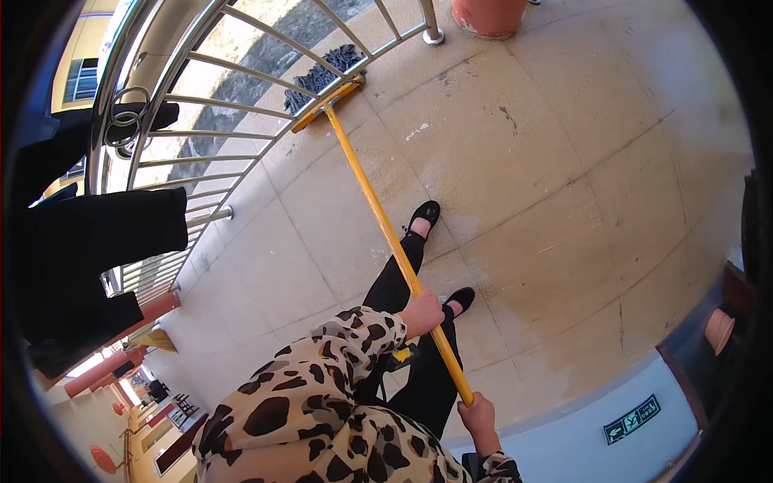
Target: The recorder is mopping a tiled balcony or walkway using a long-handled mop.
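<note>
My left hand (pixel 423 314) grips the yellow handle (pixel 377 208) of a mop partway along its length. Closed around the handle's near end is my right hand (pixel 480 416), lower in the view. The handle runs away from me across the tiled floor to a yellow mop head (pixel 329 104) at the foot of a metal railing. Dark grey-blue mop strands (pixel 323 75) lie on the floor past the railing's bottom bar. Both my feet, in black shoes (pixel 426 214), stand beside the handle.
The stainless steel railing (pixel 241 136) curves along the left, with black garments (pixel 121 232) hanging by it. A red pot (pixel 488 17) stands at the top. At lower right, an exit sign (pixel 631 419) is fixed low on a pale wall (pixel 561 444). Beige tiles (pixel 531 199) cover the floor.
</note>
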